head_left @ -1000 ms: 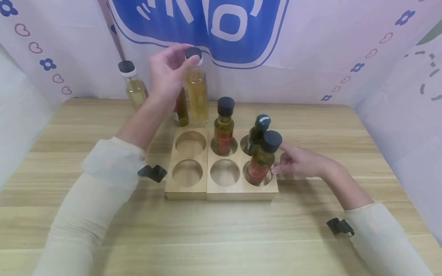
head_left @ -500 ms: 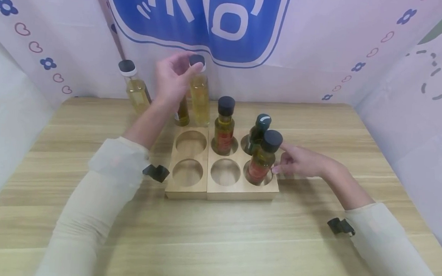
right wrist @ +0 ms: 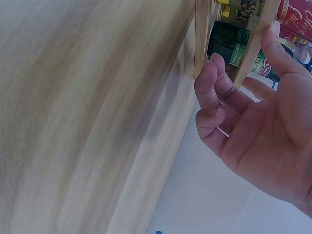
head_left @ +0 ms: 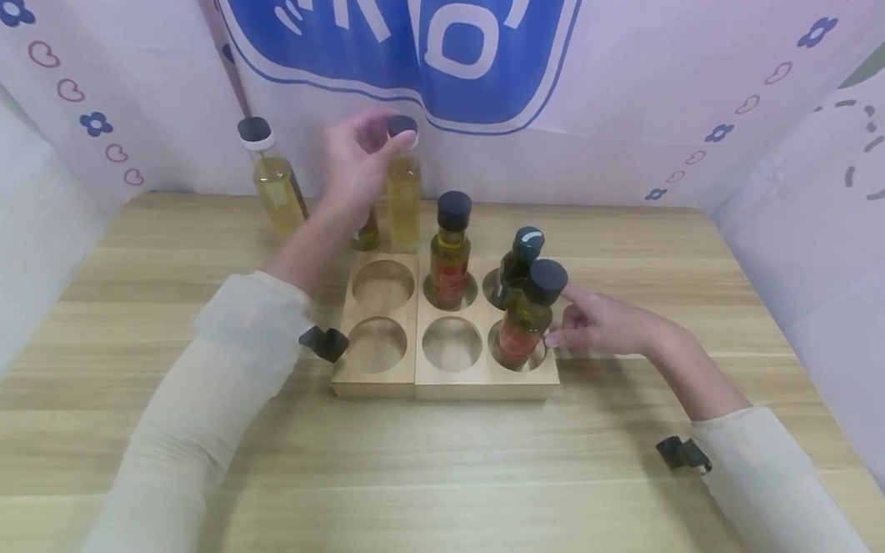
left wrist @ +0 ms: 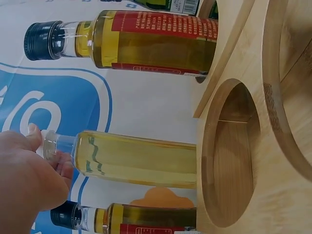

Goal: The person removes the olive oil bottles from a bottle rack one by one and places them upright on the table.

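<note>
My left hand (head_left: 358, 159) pinches a clear glass bottle of pale yellow oil (head_left: 404, 199) at its black cap. That bottle stands upright behind a light wooden rack with round holes (head_left: 481, 391); in the left wrist view the fingers wrap its neck. At the rack's right end, my right hand (head_left: 605, 323) touches the edge with its thumb, the other fingers loosely bent in the right wrist view. Beside it, a red-labelled oil bottle (head_left: 524, 327) sits in the front right hole. A dark green bottle (head_left: 514, 272) and another red-labelled oil bottle (head_left: 449, 268) fill back holes.
Another pale oil bottle (head_left: 278, 188) stands at the back left, partly behind the left forearm. Between it and the pinched bottle, a darker oil bottle (head_left: 367, 235) is mostly covered by the left hand. A printed curtain (head_left: 610, 93) hangs behind the wooden table (head_left: 431, 493).
My left hand has shifted right and slightly nearer with the pale oil bottle, whose tilt has straightened to upright. My right hand has stayed at the rack's edge.
</note>
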